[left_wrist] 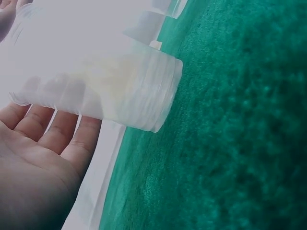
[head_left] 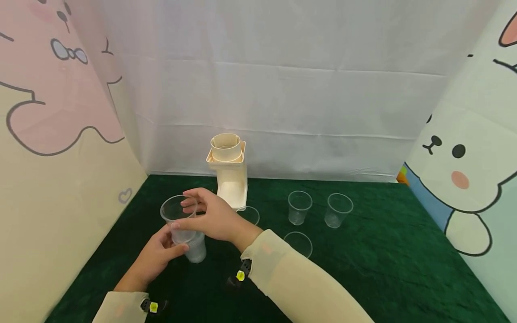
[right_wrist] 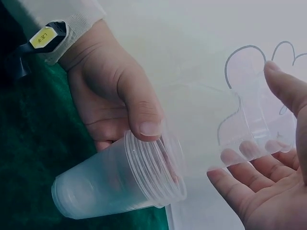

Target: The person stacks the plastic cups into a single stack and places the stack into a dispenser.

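Observation:
My left hand [head_left: 151, 255] holds a stack of nested clear plastic cups [head_left: 196, 251]. In the right wrist view its thumb lies by the rims of the stack [right_wrist: 103, 184], which is tilted. In the left wrist view its fingers lie along the side of the stack [left_wrist: 156, 91]. With my right hand [head_left: 220, 217] I grip a single clear cup [head_left: 171, 211] just above the stack, thumb on the near side and fingers at the far side. The right wrist view shows this cup's wall [right_wrist: 259, 127] between the right thumb and fingers, its base end near the stack's mouth.
A cream stand with a round top holder [head_left: 226, 148] stands at the back. Separate clear cups are on the green cloth: one [head_left: 298, 216] and another [head_left: 334, 219] at the right, one [head_left: 249, 215] before the stand, one [head_left: 300, 242] partly behind the right sleeve.

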Available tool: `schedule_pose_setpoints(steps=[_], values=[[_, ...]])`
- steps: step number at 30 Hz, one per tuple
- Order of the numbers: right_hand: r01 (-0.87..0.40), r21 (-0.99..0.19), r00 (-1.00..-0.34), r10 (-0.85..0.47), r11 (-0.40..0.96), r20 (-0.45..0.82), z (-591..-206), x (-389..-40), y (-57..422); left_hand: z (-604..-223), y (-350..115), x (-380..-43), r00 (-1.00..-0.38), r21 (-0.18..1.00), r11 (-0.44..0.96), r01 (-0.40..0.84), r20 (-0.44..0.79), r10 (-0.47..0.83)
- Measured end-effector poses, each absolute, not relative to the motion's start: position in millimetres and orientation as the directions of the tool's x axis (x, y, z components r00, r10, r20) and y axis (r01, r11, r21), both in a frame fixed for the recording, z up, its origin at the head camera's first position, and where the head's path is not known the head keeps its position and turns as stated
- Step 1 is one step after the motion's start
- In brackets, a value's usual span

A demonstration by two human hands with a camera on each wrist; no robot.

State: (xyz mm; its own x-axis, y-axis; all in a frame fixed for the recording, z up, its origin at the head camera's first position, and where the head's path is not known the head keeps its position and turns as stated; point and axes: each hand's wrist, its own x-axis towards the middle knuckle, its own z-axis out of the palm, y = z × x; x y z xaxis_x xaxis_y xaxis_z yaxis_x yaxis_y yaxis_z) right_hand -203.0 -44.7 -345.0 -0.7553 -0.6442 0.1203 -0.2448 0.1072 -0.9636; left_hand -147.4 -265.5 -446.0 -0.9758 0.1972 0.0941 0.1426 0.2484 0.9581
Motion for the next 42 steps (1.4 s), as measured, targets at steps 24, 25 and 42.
schedule_pose_setpoints(steps=[24,25,42], values=[[-0.222,-0.943,-0.811,-0.583,0.248,0.038,-376.2,-194.8,-50.1,-451.7,-266.0,-150.8,-0.975,0.960,0.238,0.146,0.098,0.200],[-0.227,-0.939,-0.815,-0.578,0.259,0.038,-378.5,-194.9,-49.5,-451.7,-265.6,-150.9,-0.975,0.960,0.241,0.146,0.098,0.201],[-0.230,-0.937,-0.828,-0.559,0.261,0.047,-397.9,-192.6,-47.9,-452.1,-266.2,-152.3,-0.975,0.952,0.263,0.155,0.105,0.194]])
